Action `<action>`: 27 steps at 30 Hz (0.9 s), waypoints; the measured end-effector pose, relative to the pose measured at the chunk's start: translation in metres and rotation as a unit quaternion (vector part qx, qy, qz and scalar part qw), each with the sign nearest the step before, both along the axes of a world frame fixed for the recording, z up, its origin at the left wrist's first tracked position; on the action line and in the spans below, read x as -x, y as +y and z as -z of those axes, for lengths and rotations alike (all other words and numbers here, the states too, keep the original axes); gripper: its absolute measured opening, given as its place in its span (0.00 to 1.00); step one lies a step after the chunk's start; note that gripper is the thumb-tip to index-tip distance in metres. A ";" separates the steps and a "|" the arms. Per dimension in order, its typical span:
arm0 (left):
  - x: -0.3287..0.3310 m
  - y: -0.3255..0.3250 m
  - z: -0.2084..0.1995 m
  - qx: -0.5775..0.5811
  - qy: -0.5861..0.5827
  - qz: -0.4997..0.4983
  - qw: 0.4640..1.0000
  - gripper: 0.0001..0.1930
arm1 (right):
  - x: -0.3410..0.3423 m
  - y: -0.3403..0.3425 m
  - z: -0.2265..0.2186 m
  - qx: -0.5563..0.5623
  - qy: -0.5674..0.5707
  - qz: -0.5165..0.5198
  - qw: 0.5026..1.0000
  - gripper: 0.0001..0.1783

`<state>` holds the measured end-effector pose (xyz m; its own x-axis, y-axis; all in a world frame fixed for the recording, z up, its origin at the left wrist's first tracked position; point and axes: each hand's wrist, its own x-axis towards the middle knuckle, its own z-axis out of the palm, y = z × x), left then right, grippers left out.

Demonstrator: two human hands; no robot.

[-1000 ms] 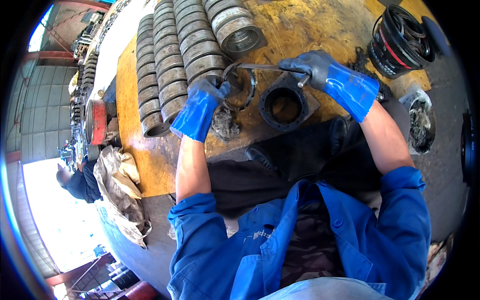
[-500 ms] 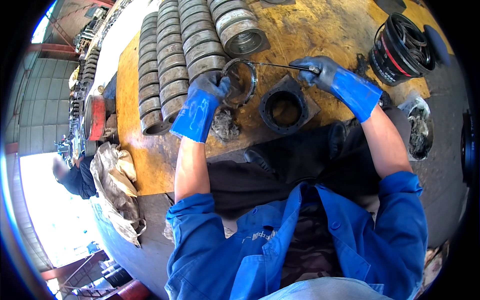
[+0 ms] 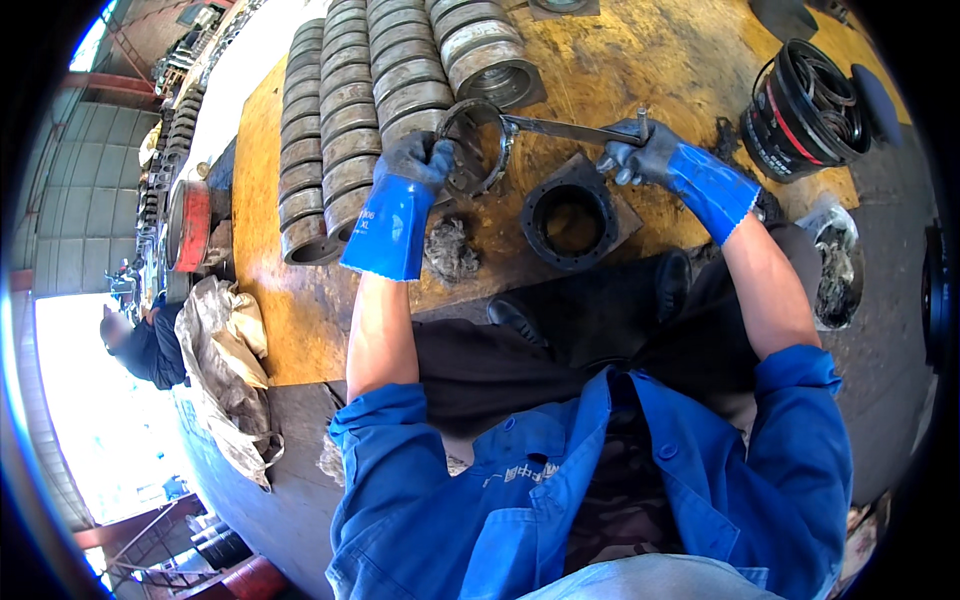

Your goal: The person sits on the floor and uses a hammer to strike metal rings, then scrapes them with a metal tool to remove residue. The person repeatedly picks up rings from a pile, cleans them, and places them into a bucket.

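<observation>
My left hand (image 3: 418, 160), in a blue rubber glove with a grey palm, is closed on the left rim of a dark, thin-walled metal ring (image 3: 503, 160) held up off the table. In the gloved right hand (image 3: 640, 152) is a long, flat metal bar (image 3: 565, 129); my fingers are closed around its right end, where a short crosspiece sticks out. The bar's far end meets the ring's right rim. Below the bar, a dark round flange (image 3: 532, 236) with a wide bore rests on a square plate. A wad of grimy rag (image 3: 452, 250) lies below my left hand.
Ribbed metal cylinders (image 3: 345, 130) lie in rows at the upper left of the yellow, stained table (image 3: 265, 340). A black bucket (image 3: 785, 115) of dark rings stands at the right. A cloth sack (image 3: 225, 350) sits at the left, with another person (image 3: 150, 350) beyond it.
The bar has turned from edge-on to show its flat side, and its crosspiece now points up. My right hand has shifted slightly; the ring has tilted a little in my left.
</observation>
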<state>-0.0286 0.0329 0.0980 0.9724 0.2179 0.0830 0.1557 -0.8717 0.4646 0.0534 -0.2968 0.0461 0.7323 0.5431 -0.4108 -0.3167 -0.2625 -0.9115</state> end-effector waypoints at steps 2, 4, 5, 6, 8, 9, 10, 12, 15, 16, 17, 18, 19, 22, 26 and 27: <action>0.002 -0.003 -0.005 -0.014 -0.003 0.004 1.000 0.13 | 0.000 -0.001 0.002 -0.004 0.000 -0.008 1.000 0.06; 0.000 0.003 0.000 -0.029 -0.007 0.007 1.000 0.13 | 0.000 -0.001 0.005 -0.008 -0.001 -0.015 1.000 0.06; -0.004 0.016 0.015 0.004 -0.030 0.002 1.000 0.13 | 0.001 0.000 0.008 -0.015 0.004 -0.009 1.000 0.08; -0.006 0.017 0.016 0.037 -0.052 -0.001 0.998 0.13 | 0.003 0.001 0.010 -0.022 0.011 -0.001 1.000 0.10; -0.005 0.021 0.019 0.039 -0.060 0.004 0.997 0.13 | 0.006 0.002 0.012 -0.039 0.026 0.014 0.999 0.08; -0.005 0.020 0.017 0.040 -0.069 0.009 0.997 0.13 | 0.009 0.004 0.009 -0.056 0.041 0.028 0.997 0.06; -0.005 0.019 0.016 0.040 -0.069 0.010 0.997 0.13 | 0.012 0.004 0.006 -0.056 0.041 0.028 0.997 0.06; -0.006 0.018 0.013 0.016 -0.090 0.028 0.995 0.13 | 0.020 0.005 -0.002 -0.074 0.040 0.053 0.995 0.08; -0.006 0.018 0.012 0.032 -0.105 0.027 0.994 0.15 | 0.028 0.008 -0.012 -0.085 0.031 0.065 0.994 0.10; -0.007 0.017 0.012 0.033 -0.107 0.028 0.993 0.15 | 0.027 0.007 -0.009 -0.084 0.029 0.066 0.994 0.10; -0.008 0.017 0.013 0.040 -0.113 0.021 0.993 0.15 | 0.026 0.004 -0.002 -0.085 0.028 0.050 0.995 0.15; -0.010 0.017 0.016 0.045 -0.119 0.012 0.992 0.15 | 0.025 0.004 0.000 -0.087 0.028 0.034 0.995 0.19; -0.012 0.019 0.018 0.045 -0.119 0.012 0.992 0.15 | 0.024 0.004 0.000 -0.087 0.028 0.034 0.995 0.19; -0.016 0.023 0.024 0.112 -0.121 0.009 0.986 0.14 | 0.028 0.007 -0.004 -0.095 0.061 0.028 0.993 0.18; -0.020 0.022 0.032 0.138 -0.179 0.011 0.974 0.12 | 0.031 0.014 -0.007 -0.140 0.163 0.082 0.973 0.16; -0.021 0.020 0.032 0.169 -0.207 0.002 0.964 0.11 | 0.031 0.015 -0.006 -0.154 0.208 0.105 0.960 0.15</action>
